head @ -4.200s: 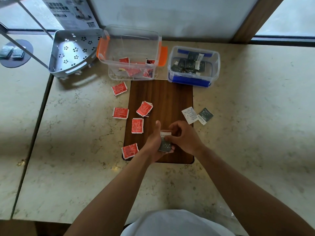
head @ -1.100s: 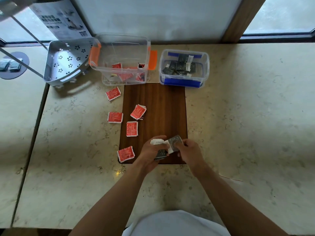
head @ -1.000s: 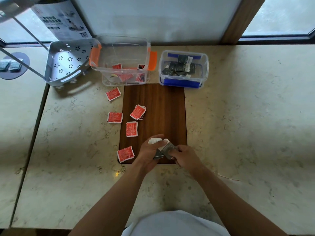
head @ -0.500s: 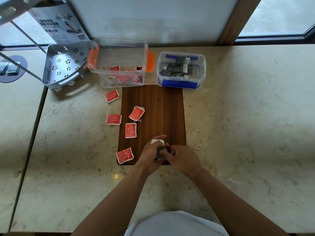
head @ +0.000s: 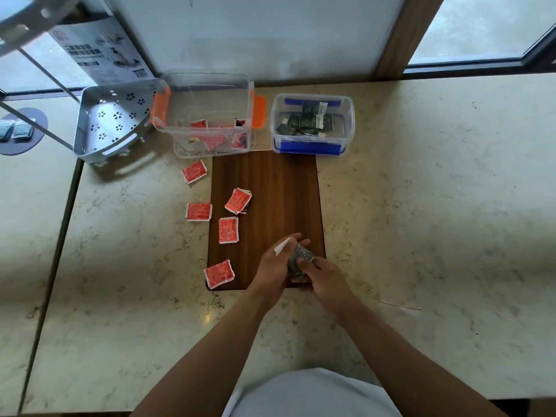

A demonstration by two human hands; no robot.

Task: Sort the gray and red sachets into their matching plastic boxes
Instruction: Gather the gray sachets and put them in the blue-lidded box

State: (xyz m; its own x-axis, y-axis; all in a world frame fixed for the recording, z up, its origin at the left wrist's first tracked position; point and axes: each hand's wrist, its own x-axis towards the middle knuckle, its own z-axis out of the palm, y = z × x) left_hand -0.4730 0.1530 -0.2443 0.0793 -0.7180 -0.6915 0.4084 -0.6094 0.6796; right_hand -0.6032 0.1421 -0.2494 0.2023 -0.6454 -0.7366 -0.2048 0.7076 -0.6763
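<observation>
My left hand and my right hand meet over the near right corner of the wooden board, both gripping a small stack of gray sachets; a white sachet edge sticks out by my left fingers. Several red sachets lie loose on the board's left part and on the counter beside it. At the back stand the orange-clipped clear box with red sachets in it and the blue-clipped clear box with gray sachets in it.
A gray perforated corner basket leans at the back left beside the orange-clipped box. A printed leaflet stands behind it. A seam in the marble counter runs down the left side. Windows border the back.
The two gray sachets that lay on the board's right edge are now gathered into the stack in my hands. My hands have pressed closer together over the board's near corner.
</observation>
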